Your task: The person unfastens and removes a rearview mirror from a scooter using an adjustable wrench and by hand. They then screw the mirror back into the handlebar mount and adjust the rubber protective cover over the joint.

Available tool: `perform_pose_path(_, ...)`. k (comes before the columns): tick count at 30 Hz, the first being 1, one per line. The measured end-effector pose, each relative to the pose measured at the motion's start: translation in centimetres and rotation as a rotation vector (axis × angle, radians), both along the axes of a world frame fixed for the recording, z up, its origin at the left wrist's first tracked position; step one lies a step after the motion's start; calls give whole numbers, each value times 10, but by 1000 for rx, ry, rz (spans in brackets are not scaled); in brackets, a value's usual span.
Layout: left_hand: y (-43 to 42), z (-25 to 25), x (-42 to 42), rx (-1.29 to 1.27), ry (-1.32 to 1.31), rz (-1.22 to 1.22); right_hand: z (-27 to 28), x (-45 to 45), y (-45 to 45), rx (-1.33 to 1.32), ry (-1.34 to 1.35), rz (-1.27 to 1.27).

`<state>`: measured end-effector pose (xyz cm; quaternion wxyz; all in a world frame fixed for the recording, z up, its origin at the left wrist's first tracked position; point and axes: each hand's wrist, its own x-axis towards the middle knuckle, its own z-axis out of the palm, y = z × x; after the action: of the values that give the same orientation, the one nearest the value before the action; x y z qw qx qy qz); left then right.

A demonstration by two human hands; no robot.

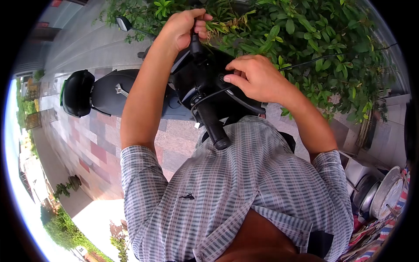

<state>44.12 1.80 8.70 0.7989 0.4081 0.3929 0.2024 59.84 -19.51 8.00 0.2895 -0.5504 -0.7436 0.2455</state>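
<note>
A black scooter [198, 81] stands in front of my torso. My left hand [187, 28] is raised at the top, its fingers curled round the far handlebar grip [196, 44]. My right hand [257, 78] is bent over the black front panel, thumb and forefinger curled close to a small round part; what they hold is too small to make out. The near handlebar grip [214, 129] points toward my shirt, untouched. A silver wrench [121, 90] lies on the dark seat [109, 89], left of my left forearm.
Leafy bushes [301, 39] crowd the scooter's far side, with a thin black cable [312, 62] running across them. A black top box [77, 94] sits behind the seat. Round metal items [386, 192] and striped fabric [393, 227] are at the lower right. Paving tiles [102, 148] show below the scooter.
</note>
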Motion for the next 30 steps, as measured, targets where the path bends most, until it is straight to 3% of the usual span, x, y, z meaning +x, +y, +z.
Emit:
perform_pose_path(4,-7,-17,-30,-52,-203,469,-6,0,-4,-10,69,-42)
perform_pose_path(7,-44,-13,-53,67,-419,690,-11,0,-7,-11,124,-70)
perform_pose_path(10,-84,-17,-80,309,-679,565,-11,-1,-8,-43,162,-83)
perform_pose_path(13,-123,-20,-81,912,-439,521,-16,-1,-10,-44,151,-72)
perform_pose_path(16,-132,-14,-78,1394,-71,284,-16,-5,-12,-46,131,-52)
perform_pose_path(18,-126,10,-76,1360,173,77,-14,-7,-13,-41,104,-34)
perform_pose_path(21,-102,32,-42,1703,134,-39,-15,-8,-14,-47,124,-7)
perform_pose_path(24,-95,28,-30,1473,294,-103,-30,-6,-13,78,121,10)
perform_pose_path(27,-95,21,-21,1201,179,-89,-29,0,-16,61,124,-55)
perform_pose_path(30,-90,19,-16,1006,137,-79,-30,1,-23,256,178,-218)
